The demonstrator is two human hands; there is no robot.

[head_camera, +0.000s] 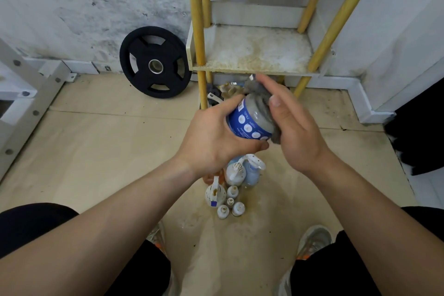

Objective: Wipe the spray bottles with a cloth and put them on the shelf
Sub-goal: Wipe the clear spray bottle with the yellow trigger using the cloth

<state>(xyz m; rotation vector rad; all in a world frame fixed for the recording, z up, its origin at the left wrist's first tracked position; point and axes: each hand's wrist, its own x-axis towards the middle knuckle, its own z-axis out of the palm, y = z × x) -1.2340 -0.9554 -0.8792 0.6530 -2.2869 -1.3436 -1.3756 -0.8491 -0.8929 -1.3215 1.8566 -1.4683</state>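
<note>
A weight plate [155, 65] is leaning against the wall. The left hand [211, 137] is gripping a blue-labelled bottle [247, 125] in mid-air before the shelf [257, 55], above spray bottles [230, 187] on the floor; the right hand [295, 132] is clamping a grey cloth [260, 103] over it.

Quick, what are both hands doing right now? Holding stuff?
Left hand: grips the blue-labelled bottle.
Right hand: holds the grey cloth against that bottle.
</note>
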